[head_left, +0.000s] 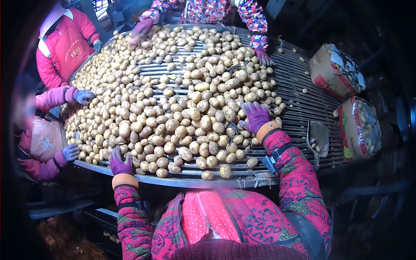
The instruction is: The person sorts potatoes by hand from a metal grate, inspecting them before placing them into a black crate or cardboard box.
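Observation:
A broad heap of potatoes (pixel 195 113) covers most of a slatted metal sorting table (pixel 299 99). My left hand (pixel 121 163), in a purple glove, lies at the near left edge of the heap with its fingers stretched out against potatoes. On the heap's right side my right hand (pixel 256 116), also gloved in purple, rests with fingers spread beside the potatoes. I see nothing gripped in either hand. Dark scraps lie among the potatoes near my right hand.
Two cardboard boxes, one upper (pixel 336 71) and one lower (pixel 360 125), stand at the right with potatoes inside. A scoop-like metal piece (pixel 318 138) lies on the slats. Co-workers' gloved hands (pixel 83 96) reach over the table from the left and far side.

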Tool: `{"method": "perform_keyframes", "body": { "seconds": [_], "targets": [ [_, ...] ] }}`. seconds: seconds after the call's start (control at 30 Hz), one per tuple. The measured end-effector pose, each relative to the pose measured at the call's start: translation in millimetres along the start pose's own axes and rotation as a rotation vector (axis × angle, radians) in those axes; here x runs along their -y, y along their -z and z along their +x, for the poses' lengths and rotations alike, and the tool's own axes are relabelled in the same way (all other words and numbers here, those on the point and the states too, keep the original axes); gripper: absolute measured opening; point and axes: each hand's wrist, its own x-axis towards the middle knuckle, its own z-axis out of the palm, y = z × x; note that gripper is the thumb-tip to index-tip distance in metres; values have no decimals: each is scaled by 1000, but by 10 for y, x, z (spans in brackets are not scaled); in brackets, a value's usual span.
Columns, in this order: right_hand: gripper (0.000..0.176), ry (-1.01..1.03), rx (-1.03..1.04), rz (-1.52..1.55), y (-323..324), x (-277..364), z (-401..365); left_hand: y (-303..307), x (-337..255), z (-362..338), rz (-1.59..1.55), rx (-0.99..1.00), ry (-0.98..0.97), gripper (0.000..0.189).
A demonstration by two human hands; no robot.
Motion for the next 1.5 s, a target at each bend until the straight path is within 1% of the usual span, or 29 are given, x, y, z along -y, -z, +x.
{"method": "perform_keyframes", "body": {
  "seconds": [0.1,0.33,0.47,0.97,1.07,1.2,1.27,1.3,1.33,1.4,1.43,1.47,1.5],
  "targets": [
    [84,2,5,-3,7,6,4,0,-5,6,5,5,7,69],
    [84,16,-34,15,-21,0,5,-11,12,-1,-19,9,25,70],
    [86,20,-49,14,-50,-4,12,-23,17,1,-11,2,13,70],
    [87,12,-71,23,-105,20,33,68,-98,-4,21,48,85,71],
    [86,48,-119,50,-113,6,15,17,-20,2,-18,37,37,71],
    [86,44,-96,28,-46,117,-60,-58,62,-5,-1,0,-2,72],
    [86,113,-228,197,-76,151,-167,-28,28,-20,-30,-32,-27,69],
    [87,146,-199,196,-75,204,-218,-14,0,-10,-36,-33,-36,69],
    [91,199,-188,270,-71,296,-301,7,-7,-13,-39,-40,-37,68],
    [94,328,-102,276,91,514,-402,82,-104,-4,5,-15,33,64],
    [94,430,-111,197,158,614,-385,86,-99,-5,14,-3,42,65],
    [89,479,-210,216,207,710,-361,91,-114,-9,42,11,53,66],
    [86,569,-234,203,340,802,-308,76,-102,-15,37,13,61,67]
  ]
}}
